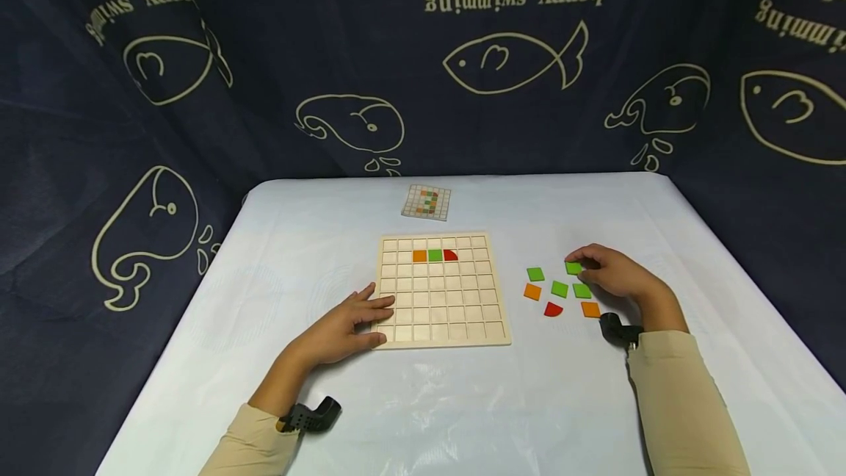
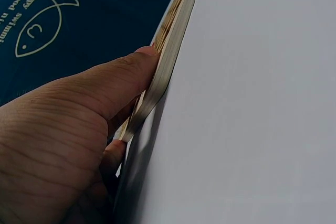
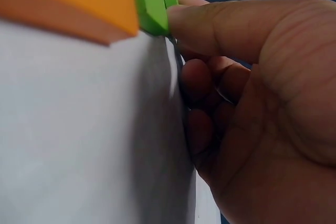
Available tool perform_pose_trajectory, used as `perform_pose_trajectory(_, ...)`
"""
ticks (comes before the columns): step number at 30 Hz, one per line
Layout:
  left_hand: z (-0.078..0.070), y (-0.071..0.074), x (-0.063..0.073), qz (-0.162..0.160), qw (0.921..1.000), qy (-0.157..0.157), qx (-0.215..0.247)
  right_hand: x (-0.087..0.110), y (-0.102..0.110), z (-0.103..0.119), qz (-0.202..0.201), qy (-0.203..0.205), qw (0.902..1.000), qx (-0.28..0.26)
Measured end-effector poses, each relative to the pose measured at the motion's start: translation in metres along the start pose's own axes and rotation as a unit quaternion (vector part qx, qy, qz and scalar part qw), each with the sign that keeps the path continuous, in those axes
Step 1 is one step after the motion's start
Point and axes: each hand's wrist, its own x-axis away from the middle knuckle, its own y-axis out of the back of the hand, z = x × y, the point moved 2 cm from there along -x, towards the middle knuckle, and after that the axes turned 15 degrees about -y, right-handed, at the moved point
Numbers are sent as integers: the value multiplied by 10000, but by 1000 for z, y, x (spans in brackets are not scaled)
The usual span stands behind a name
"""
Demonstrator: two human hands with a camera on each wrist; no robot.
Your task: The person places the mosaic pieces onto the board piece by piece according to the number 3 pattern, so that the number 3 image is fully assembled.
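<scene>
A wooden grid board (image 1: pixel 456 281) lies mid-table. In one of its upper rows sit an orange square tile (image 1: pixel 419 256), a green square tile (image 1: pixel 435 255) and a red quarter-circle tile (image 1: pixel 451 255). My left hand (image 1: pixel 350 322) rests on the board's lower left edge, fingers spread and fairly straight; the left wrist view shows the thumb (image 2: pixel 126 74) along the board's side. To the right of the board, my right hand (image 1: pixel 615 272) pinches a green square tile (image 1: pixel 573 268) between thumb and index finger. Its other fingers are curled in the right wrist view.
Near the right hand lie several loose tiles: green squares (image 1: pixel 559 289), orange squares (image 1: pixel 532 291) and a red quarter-circle (image 1: pixel 553 309). A small card with a printed coloured grid (image 1: pixel 426 202) lies behind the board. A dark fish-patterned curtain (image 1: pixel 515 123) hangs behind the white table (image 1: pixel 463 410).
</scene>
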Motion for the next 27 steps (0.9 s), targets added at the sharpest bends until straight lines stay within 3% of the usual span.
perform_pose_trajectory(18, 1, 0, -1, -28, 9999, -68, -85, 3, 4, 5, 63, -7, 10000, -11)
perform_pose_trajectory(27, 2, 0, 0, 38, 9999, 115, -60, 4, 6, 13, 154, 68, 9998, 58)
